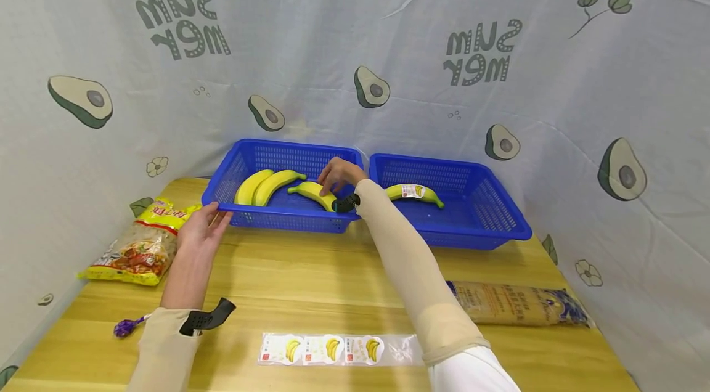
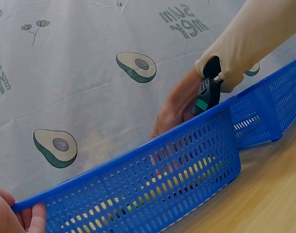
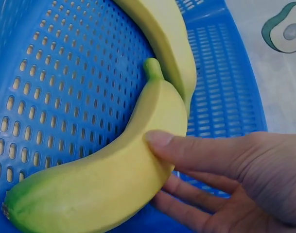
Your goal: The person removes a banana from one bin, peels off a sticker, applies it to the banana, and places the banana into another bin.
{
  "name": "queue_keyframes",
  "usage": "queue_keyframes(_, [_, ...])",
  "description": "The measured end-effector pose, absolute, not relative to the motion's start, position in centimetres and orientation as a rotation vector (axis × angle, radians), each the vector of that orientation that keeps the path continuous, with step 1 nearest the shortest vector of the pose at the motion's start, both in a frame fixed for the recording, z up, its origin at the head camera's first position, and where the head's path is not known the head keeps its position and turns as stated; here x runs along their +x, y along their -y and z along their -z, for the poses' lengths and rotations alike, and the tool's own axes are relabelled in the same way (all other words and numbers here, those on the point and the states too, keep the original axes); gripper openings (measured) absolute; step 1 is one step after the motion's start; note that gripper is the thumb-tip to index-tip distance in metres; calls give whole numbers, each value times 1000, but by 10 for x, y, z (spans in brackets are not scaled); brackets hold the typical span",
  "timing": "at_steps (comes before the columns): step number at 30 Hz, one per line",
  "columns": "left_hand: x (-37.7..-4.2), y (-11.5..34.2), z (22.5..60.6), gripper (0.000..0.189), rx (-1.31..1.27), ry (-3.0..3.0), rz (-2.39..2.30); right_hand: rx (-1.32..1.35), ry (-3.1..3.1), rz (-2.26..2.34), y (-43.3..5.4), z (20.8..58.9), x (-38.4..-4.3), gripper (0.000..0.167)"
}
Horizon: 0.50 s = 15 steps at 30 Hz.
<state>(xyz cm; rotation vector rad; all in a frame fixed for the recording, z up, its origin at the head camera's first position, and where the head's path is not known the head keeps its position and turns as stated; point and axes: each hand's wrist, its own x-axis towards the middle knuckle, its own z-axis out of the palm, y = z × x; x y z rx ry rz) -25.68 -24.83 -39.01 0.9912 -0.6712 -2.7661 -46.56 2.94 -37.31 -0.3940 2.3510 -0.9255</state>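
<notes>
My left hand (image 1: 203, 227) grips the front left corner of the left blue basket (image 1: 288, 219), its fingers curled over the rim. Inside that basket, my right hand (image 1: 339, 174) holds a yellow banana (image 1: 313, 192) between thumb and fingers. The right wrist view shows the thumb on top of this banana (image 3: 104, 182) and the fingers passing beneath its far side. Two more bananas (image 1: 266, 186) lie side by side at the basket's left. A banana with a white label (image 1: 413, 191) lies in the right blue basket (image 1: 471, 240).
A strip of banana stickers (image 1: 322, 349) lies at the table's front. At the left stands a yellow food bag (image 1: 145, 244), with a purple-wrapped lollipop (image 1: 126, 326) nearer. A long brown package (image 1: 516, 304) lies at the right. A printed curtain (image 1: 333, 40) hangs behind the baskets.
</notes>
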Motion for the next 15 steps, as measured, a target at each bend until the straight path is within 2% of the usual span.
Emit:
queue_keyframes(8, [-258,242,392,74,980,686,2775,-373,-2366,932,-37,370,-460,39])
queue_keyframes(15, [-260,240,390,72,969,647,2802,-509,-2354,1084,-43,351,-455,38])
